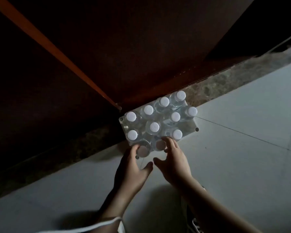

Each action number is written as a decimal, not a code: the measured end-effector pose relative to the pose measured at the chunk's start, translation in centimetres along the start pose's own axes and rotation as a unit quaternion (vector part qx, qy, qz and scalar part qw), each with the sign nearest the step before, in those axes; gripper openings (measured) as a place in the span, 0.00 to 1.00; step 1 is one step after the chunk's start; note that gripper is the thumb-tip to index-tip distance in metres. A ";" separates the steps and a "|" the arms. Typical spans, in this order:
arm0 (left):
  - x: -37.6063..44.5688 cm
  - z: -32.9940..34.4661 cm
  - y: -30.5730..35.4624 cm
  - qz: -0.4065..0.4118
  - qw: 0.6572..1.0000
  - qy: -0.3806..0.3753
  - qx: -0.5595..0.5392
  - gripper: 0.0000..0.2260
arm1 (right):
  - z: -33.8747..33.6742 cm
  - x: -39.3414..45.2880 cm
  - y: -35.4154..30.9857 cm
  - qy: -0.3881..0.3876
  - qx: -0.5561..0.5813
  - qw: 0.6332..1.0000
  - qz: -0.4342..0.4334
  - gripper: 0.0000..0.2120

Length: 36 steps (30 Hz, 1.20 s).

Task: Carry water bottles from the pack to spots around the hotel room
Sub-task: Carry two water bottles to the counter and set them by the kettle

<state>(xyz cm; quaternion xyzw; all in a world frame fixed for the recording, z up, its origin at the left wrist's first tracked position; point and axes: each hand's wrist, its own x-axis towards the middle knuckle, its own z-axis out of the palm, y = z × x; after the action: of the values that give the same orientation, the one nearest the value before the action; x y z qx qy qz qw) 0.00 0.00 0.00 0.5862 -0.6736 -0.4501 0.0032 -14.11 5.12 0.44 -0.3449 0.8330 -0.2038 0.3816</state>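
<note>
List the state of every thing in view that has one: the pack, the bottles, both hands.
pack of water bottles: on the floor by the wall, top open, partly full.
capped bottles: upright, white caps on.
two nearest bottles: upright, at the pack's near edge, under the hands.
left hand: fingers spread around one near bottle.
right hand: fingers spread around the other.

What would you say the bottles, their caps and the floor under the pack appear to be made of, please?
Bottles: apparently clear plastic, glossy, since you see through the shoulders. Caps: probably matte white plastic, opaque and evenly pale. Floor: likely smooth pale tile, judging by the thin straight joint lines; the dim light leaves the finish uncertain.
</note>
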 end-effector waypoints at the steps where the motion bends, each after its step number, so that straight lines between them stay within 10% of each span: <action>1: 0.3 0.8 -0.4 -0.007 1.000 0.011 -0.027 0.29 | 0.6 0.4 0.5 0.005 0.005 1.000 -0.005 0.34; 18: 1.8 2.1 -1.7 0.037 0.988 0.152 -0.003 0.20 | 2.1 2.0 1.2 0.084 -0.048 0.991 -0.094 0.27; 25: -3.0 -8.3 7.5 0.143 0.979 0.142 0.020 0.27 | -8.6 -2.0 -7.4 0.104 0.010 0.983 -0.154 0.27; 36: -11.5 -28.2 32.2 0.198 0.918 0.079 -0.333 0.18 | -32.9 -8.1 -27.6 -0.028 0.368 0.908 -0.197 0.22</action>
<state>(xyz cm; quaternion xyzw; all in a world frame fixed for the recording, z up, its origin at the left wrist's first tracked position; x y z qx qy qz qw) -6.75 -10.83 42.44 0.4392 -0.5846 -0.5910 0.3408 -24.24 -5.25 41.65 -0.3425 0.6032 -0.5570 0.4568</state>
